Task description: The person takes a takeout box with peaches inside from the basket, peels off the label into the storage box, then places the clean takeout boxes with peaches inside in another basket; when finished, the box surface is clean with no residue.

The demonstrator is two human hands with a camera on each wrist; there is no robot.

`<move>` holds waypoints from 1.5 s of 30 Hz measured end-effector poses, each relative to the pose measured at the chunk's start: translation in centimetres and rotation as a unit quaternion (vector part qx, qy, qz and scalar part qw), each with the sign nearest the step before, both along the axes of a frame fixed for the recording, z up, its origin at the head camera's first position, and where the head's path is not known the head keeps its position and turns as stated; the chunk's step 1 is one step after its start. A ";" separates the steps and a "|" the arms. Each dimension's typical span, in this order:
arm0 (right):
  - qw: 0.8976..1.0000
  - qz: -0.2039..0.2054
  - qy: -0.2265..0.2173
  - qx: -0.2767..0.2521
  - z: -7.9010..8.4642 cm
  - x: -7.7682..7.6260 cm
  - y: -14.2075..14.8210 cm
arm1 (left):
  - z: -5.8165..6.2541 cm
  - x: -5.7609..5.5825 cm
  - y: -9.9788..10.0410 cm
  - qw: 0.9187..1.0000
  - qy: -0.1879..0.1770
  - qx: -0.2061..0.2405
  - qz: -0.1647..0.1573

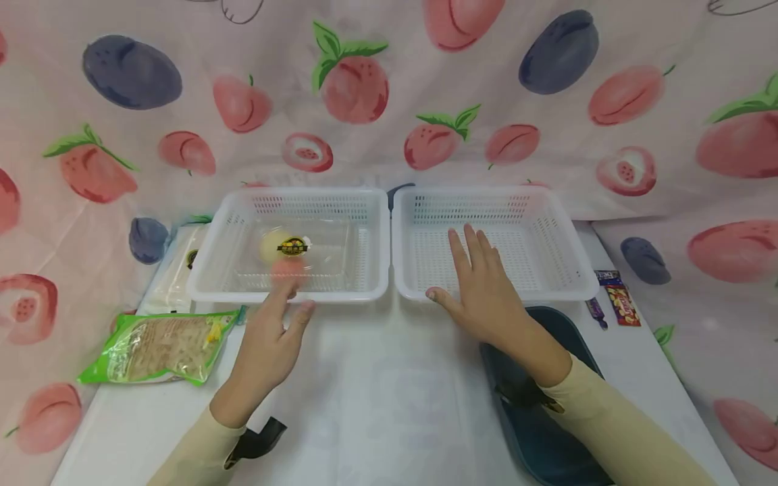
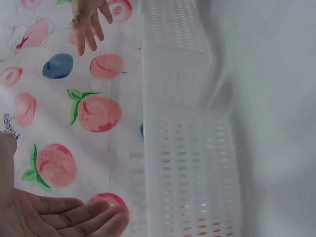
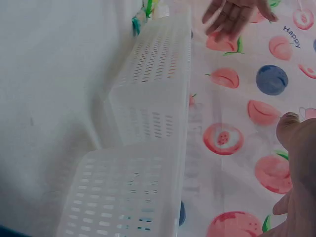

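Observation:
My left hand (image 1: 267, 344) hovers at the front rim of the left white plastic basket (image 1: 292, 297), fingers reaching over it and holding nothing. Inside that basket is a clear plastic box (image 1: 331, 246) with a black-and-yellow label and a round pale yellow thing (image 1: 271, 244); whether the fingertips touch the box cannot be told. My right hand (image 1: 486, 297) is spread over the right white basket (image 1: 419, 236), also holding nothing. In the left wrist view, the left hand (image 2: 64, 215) has loose fingers above rim height; in the right wrist view, the right hand (image 3: 301, 168) is partly cut off.
Left of the baskets lie a green-edged bag (image 1: 164, 347) and a pale package (image 1: 176, 270). A dark tray (image 1: 529, 432) sits under the right forearm. Small colourful packets (image 1: 621, 304) lie beyond the right basket. A fruit-print cloth (image 1: 365, 155) hangs behind.

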State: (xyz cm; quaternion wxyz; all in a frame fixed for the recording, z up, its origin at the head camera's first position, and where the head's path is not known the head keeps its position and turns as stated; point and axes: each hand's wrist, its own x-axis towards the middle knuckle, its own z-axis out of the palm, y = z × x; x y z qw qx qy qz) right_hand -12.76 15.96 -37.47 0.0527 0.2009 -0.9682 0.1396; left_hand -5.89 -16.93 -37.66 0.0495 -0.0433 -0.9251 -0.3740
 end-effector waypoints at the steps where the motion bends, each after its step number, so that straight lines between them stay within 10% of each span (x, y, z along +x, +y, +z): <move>1: 1.000 0.002 -0.004 -0.010 0.2 -0.2 -0.1 | -0.1 0.2 -0.1 1.000 -0.002 0.018 0.012; 7: 0.996 0.005 -0.051 -0.069 1.3 -1.1 -1.0 | -1.5 0.7 -0.5 0.989 -0.053 0.130 0.039; 18: 0.984 -0.008 -0.127 -0.128 2.4 -3.0 -4.2 | -3.8 -0.1 -2.1 0.929 -0.192 0.308 0.069; 31: 0.966 -0.028 -0.176 -0.189 2.6 -5.2 -9.5 | -5.8 -0.9 -2.3 0.890 -0.208 0.401 0.058; 45: 0.972 -0.024 -0.178 -0.152 0.6 -7.7 -13.2 | -6.8 -1.9 -2.6 0.886 -0.204 0.413 0.050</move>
